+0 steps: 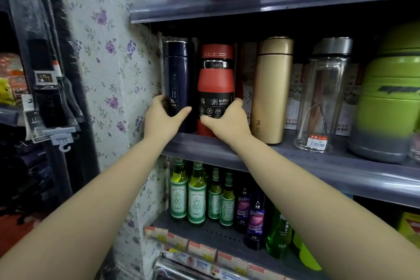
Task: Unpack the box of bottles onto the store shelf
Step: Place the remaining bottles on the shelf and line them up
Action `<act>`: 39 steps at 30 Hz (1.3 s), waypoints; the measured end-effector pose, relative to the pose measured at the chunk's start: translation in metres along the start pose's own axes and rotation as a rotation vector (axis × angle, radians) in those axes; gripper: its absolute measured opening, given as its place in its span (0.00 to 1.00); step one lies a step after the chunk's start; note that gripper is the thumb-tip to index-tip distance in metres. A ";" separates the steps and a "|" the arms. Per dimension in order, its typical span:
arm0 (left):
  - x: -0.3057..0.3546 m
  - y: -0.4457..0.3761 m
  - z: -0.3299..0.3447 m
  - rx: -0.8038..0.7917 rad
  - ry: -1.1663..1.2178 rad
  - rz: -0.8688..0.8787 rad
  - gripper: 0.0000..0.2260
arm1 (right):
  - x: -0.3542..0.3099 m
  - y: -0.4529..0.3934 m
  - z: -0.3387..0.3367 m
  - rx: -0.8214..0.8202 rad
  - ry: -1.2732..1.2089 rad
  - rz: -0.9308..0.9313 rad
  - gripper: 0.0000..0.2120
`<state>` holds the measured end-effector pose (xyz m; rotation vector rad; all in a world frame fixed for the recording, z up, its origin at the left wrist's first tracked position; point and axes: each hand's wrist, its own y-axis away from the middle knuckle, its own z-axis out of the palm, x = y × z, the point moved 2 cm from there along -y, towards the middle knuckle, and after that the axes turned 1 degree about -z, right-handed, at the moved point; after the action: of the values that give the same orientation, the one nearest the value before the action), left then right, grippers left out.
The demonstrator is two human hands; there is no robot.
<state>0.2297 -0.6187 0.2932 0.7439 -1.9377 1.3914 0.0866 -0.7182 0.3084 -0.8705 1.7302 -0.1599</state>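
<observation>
Fingers of the left hand (162, 118) curl around the lower body of the navy flask (178, 79), thumb across its front and the rest wrapped behind on the wall side, while the right hand (227, 120) clamps the base of the red vacuum bottle (216, 88), thumb on the black label band and the other fingers round its right flank. Both bottles stand upright at the left end of the middle shelf (295, 166), close beside each other and near the front lip, with the floral wall panel (109, 63) just to their left. Beyond them the row runs on with a gold flask (272, 88), a clear glass bottle (322, 98) and a green jug (391, 98); cartons sit behind these. The box being unpacked is out of sight. The step in hand looks like setting or squaring these two bottles into the row. The next move probably calls for sliding them back level with the gold flask, labels forward, then loosening both grips without tipping either and drawing the arms clear.
</observation>
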 end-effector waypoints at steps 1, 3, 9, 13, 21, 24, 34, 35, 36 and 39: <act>-0.001 -0.001 -0.001 -0.023 -0.002 -0.002 0.36 | 0.001 0.000 -0.002 -0.022 -0.026 0.011 0.35; -0.002 -0.004 -0.003 -0.068 0.017 -0.010 0.37 | 0.002 0.000 -0.005 -0.022 -0.055 0.023 0.35; -0.001 -0.010 -0.009 -0.154 0.090 -0.051 0.39 | 0.002 -0.001 -0.002 -0.046 -0.019 0.032 0.40; 0.001 -0.011 -0.013 -0.192 0.079 -0.042 0.43 | 0.003 -0.001 -0.002 0.019 0.028 0.025 0.43; -0.002 -0.006 -0.011 -0.212 -0.016 0.016 0.45 | 0.004 -0.001 -0.001 -0.014 0.028 0.000 0.37; 0.001 -0.001 -0.010 -0.182 -0.023 0.029 0.34 | 0.003 0.001 0.000 0.031 0.051 -0.016 0.37; 0.013 0.011 -0.006 -0.131 -0.124 0.030 0.25 | -0.003 0.007 0.001 0.020 0.059 -0.015 0.35; 0.015 0.013 -0.007 -0.134 -0.119 0.026 0.25 | -0.004 0.008 0.000 0.016 0.062 -0.012 0.36; 0.017 0.015 -0.009 -0.133 -0.119 0.016 0.26 | -0.005 0.008 0.000 0.013 0.066 -0.007 0.36; 0.021 0.026 -0.013 -0.091 -0.089 -0.004 0.34 | -0.007 0.011 -0.002 0.027 0.078 -0.015 0.40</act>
<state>0.1987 -0.6010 0.2972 0.7778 -2.0520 1.2776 0.0799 -0.7062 0.3091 -0.8669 1.7902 -0.2293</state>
